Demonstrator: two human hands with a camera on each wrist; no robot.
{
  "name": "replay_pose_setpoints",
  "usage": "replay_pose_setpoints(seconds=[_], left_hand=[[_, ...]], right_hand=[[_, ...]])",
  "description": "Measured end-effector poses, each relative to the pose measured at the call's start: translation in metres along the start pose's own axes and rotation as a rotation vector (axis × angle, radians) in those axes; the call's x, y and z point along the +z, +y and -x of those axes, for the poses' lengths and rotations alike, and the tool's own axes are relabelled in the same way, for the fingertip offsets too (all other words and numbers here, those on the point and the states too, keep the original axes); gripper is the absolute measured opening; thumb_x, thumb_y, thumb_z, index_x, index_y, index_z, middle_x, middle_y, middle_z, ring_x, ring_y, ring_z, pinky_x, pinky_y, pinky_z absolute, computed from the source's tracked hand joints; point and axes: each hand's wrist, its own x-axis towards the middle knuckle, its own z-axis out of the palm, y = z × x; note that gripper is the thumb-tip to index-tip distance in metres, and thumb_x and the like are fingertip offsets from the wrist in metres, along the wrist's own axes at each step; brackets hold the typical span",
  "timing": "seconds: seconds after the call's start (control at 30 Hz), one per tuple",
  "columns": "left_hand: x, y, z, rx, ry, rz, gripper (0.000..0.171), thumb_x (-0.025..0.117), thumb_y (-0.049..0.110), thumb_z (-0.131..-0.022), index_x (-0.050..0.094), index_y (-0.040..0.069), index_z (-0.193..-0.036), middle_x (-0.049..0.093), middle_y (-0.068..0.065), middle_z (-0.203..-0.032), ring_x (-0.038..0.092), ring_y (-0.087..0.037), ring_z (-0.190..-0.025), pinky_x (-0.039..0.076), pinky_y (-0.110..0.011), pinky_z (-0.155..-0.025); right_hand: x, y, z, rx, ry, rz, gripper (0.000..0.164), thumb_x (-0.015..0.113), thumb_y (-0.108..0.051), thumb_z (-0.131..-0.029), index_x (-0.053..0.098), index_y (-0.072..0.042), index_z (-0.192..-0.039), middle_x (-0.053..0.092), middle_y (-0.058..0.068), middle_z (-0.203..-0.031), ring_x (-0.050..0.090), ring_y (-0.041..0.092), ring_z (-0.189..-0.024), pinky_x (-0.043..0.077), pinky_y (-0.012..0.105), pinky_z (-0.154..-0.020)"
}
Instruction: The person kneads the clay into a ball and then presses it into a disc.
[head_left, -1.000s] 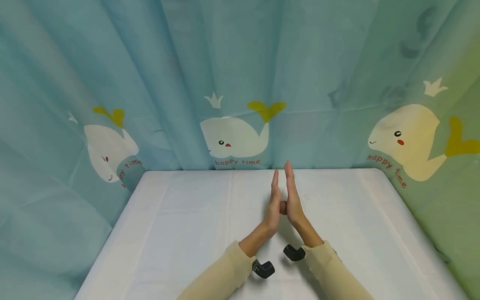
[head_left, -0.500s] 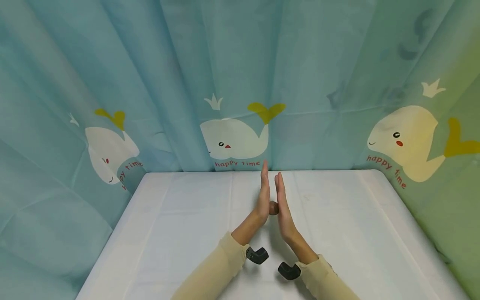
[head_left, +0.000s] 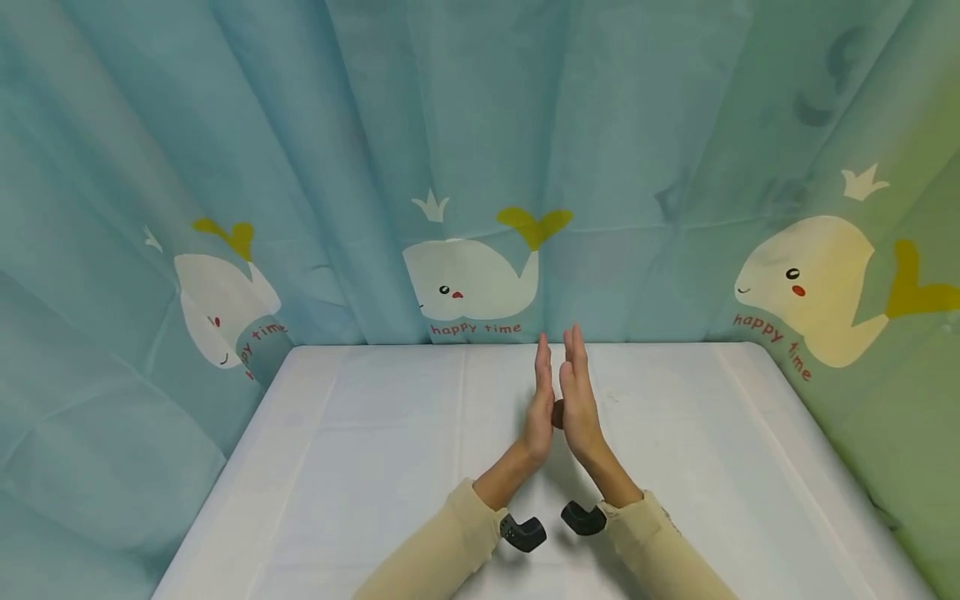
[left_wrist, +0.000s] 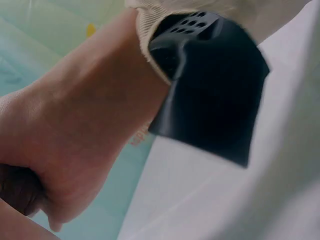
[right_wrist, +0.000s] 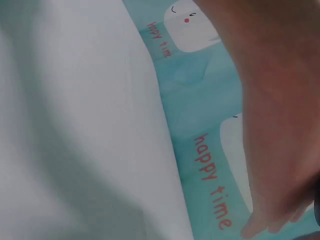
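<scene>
A small, round brown lump (head_left: 557, 414) sits between the flat palms of both hands, like a ball of clay or dough. My left hand (head_left: 537, 417) touches it from the left, fingers straight and pointing away over the table. From the right, my right hand (head_left: 580, 408) presses against it with its fingers stretched out too. The palms face each other and cover much of the lump. In the left wrist view, part of the dark brown lump (left_wrist: 19, 189) shows under the left palm. Most of it is hidden in the right wrist view.
The hands are above a white-covered table (head_left: 375, 467). A blue-green curtain (head_left: 637, 167) with whale prints hangs behind its far edge and along the sides. Black wrist mounts (head_left: 525, 535) stick out from both beige sleeves (head_left: 442, 542).
The palms slide back and forth against each other with the lump between them. Over the last half second the left hand has drawn back and the right has gone forward, both shifting slightly right.
</scene>
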Motion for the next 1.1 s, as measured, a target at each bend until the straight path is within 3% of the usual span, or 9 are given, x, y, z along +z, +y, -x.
replay_pose_setpoints(seconds=[0.2,0.33,0.43,0.53,0.67,0.9,1.1], left_hand=[[0.001,0.002,-0.001,-0.017,-0.011,-0.038,0.059,0.007,0.038,-0.112,-0.007,0.020,-0.166,-0.011,-0.004,-0.172,-0.007,-0.027,-0.157,-0.001,-0.056,-0.124],[-0.001,-0.001,-0.003,-0.014,-0.018,-0.065,0.059,0.008,0.034,-0.112,-0.006,0.015,-0.166,-0.010,-0.003,-0.172,-0.007,-0.026,-0.157,-0.002,-0.058,-0.123],[-0.004,-0.001,-0.004,-0.017,-0.014,-0.097,0.061,0.010,0.034,-0.111,-0.005,0.014,-0.166,-0.008,-0.005,-0.172,-0.008,-0.025,-0.157,-0.003,-0.059,-0.122],[-0.008,0.000,-0.005,-0.018,-0.007,-0.135,0.062,0.012,0.038,-0.111,-0.004,0.016,-0.166,-0.007,-0.005,-0.173,-0.007,-0.024,-0.157,-0.002,-0.059,-0.122],[-0.014,-0.002,-0.006,-0.023,0.012,-0.160,0.063,0.016,0.040,-0.110,-0.001,0.018,-0.167,-0.003,-0.002,-0.173,-0.005,-0.023,-0.157,0.001,-0.059,-0.123],[-0.019,-0.005,-0.008,-0.053,0.003,-0.174,0.062,0.018,0.039,-0.110,0.001,0.023,-0.167,-0.003,0.002,-0.172,-0.005,-0.020,-0.157,0.003,-0.058,-0.123],[-0.033,-0.003,-0.006,-0.051,-0.009,-0.254,0.064,0.026,0.040,-0.110,0.004,0.020,-0.167,0.002,-0.001,-0.172,0.001,-0.023,-0.158,0.007,-0.058,-0.123]], right_hand=[[-0.002,0.002,0.002,0.051,0.021,-0.027,0.061,0.031,-0.023,-0.115,0.000,-0.036,-0.166,0.014,-0.003,-0.171,0.016,0.020,-0.156,0.020,0.049,-0.122],[-0.003,0.005,0.002,0.074,0.040,-0.075,0.065,0.038,-0.025,-0.114,0.000,-0.037,-0.166,0.015,-0.004,-0.170,0.019,0.019,-0.155,0.030,0.031,-0.118],[-0.003,0.006,0.002,0.089,0.053,-0.117,0.066,0.041,-0.028,-0.113,0.002,-0.039,-0.165,0.016,-0.005,-0.169,0.020,0.017,-0.155,0.039,0.020,-0.106],[-0.005,0.007,0.002,0.116,0.064,-0.140,0.067,0.044,-0.030,-0.112,0.004,-0.044,-0.164,0.017,-0.006,-0.169,0.027,0.016,-0.151,0.049,0.017,-0.077],[-0.008,0.007,0.002,0.153,0.071,-0.164,0.067,0.046,-0.036,-0.111,0.004,-0.048,-0.162,0.016,-0.008,-0.170,0.038,0.017,-0.140,0.038,0.020,-0.049],[-0.009,0.004,0.001,0.146,0.072,-0.172,0.072,0.046,-0.038,-0.110,0.001,-0.035,-0.166,0.016,-0.004,-0.171,0.040,0.019,-0.135,0.036,0.021,-0.047],[-0.013,0.002,0.000,0.145,0.067,-0.150,0.068,0.045,-0.038,-0.111,0.004,-0.042,-0.165,0.015,-0.006,-0.170,0.045,0.019,-0.128,0.036,0.021,-0.048]])
